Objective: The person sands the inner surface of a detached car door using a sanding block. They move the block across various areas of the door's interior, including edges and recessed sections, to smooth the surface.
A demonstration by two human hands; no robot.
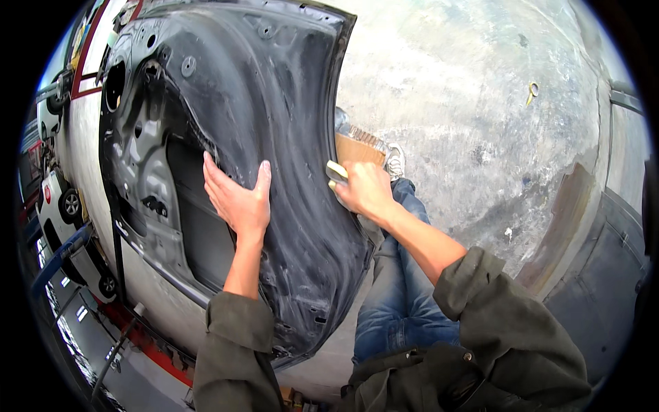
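A dark grey car door panel, with cut-out openings and holes, fills the middle and left of the view. My left hand lies on it beside the large inner opening, fingers stretched out and thumb apart. At the panel's right edge, my right hand grips a small flat pale-yellow pad; whether the pad touches the edge is unclear. A brown block, perhaps wood or cardboard, shows beside the panel, partly hidden by that hand.
My jeans and sneaker are below on the grey floor. A small yellow ring-like item lies to the right, near a wall. White cars, a blue lift arm and red framing line the left.
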